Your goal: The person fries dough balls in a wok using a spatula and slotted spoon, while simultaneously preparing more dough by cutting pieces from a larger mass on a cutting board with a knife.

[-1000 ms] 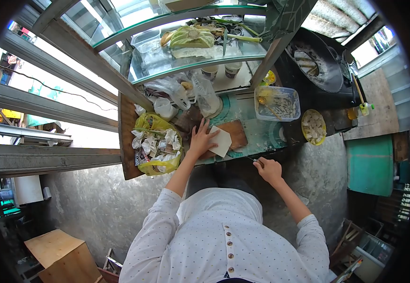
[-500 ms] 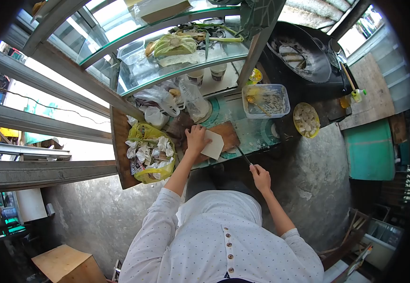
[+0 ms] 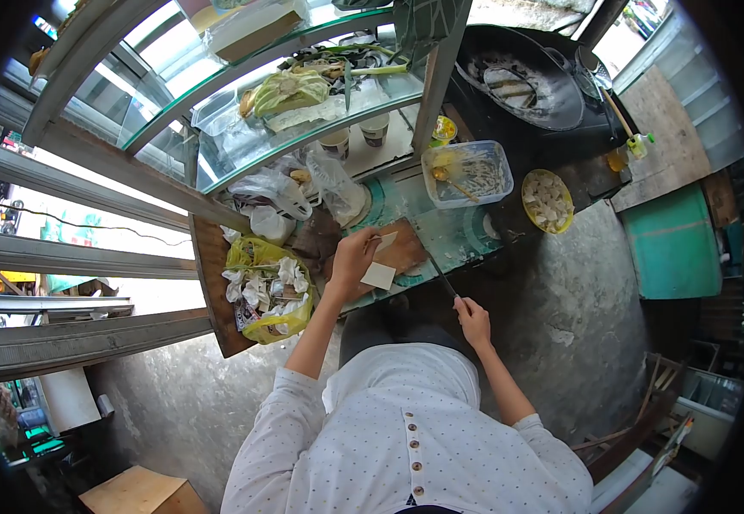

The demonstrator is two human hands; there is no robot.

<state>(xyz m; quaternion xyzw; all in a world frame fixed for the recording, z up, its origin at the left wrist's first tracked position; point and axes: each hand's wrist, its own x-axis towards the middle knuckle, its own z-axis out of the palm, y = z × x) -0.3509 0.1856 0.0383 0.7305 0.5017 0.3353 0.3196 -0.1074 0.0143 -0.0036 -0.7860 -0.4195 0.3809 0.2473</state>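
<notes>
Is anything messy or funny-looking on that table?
Yes. A yellow bag stuffed with crumpled paper scraps sits open at the table's left end, beside the cutting board, where the left hand holds a white sheet. Nothing looks spilled or broken.

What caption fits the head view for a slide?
Left hand holds white sheet on cutting board; right hand grips knife.

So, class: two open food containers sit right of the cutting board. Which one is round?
The yellow bowl, farther right, is round and holds pale chunks. The clear plastic tub beside it is rectangular and has a spoon in it.
</notes>
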